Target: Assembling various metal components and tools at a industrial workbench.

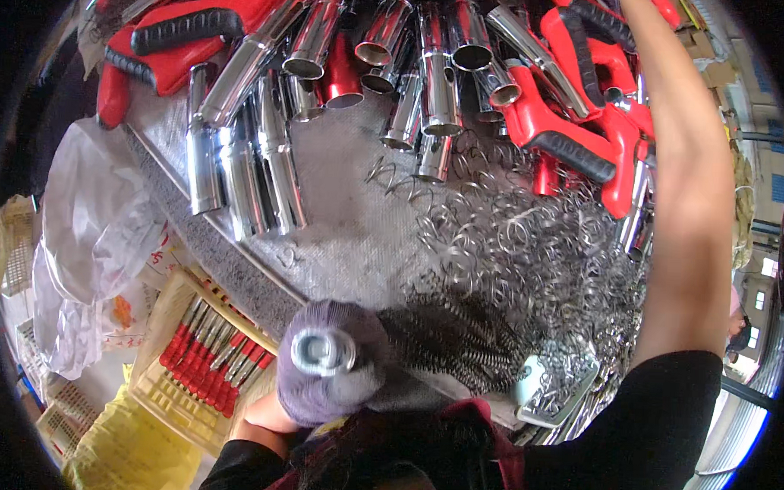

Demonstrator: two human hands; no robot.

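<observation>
My left hand (333,398), in a grey-purple knit glove, is closed round a shiny metal tube (323,353), whose round open end faces up. It is at the near edge of the work surface. My bare right arm (691,204) stretches far forward along the right side, and its hand is beyond the upper edge of the view. Ahead lie several chrome tubes (282,181) and red handles with black grips (572,152). A heap of loose coil springs (513,241) spreads over the middle right, with darker, tighter springs (449,342) nearer me.
A small pale tray (532,384) of little metal parts sits near right. Left of the table edge (236,261) stands a cream crate (159,371) with red-and-metal pieces in rows. White plastic bags (95,226) and a yellow sack (135,443) lie beside it. Another person (738,326) is far right.
</observation>
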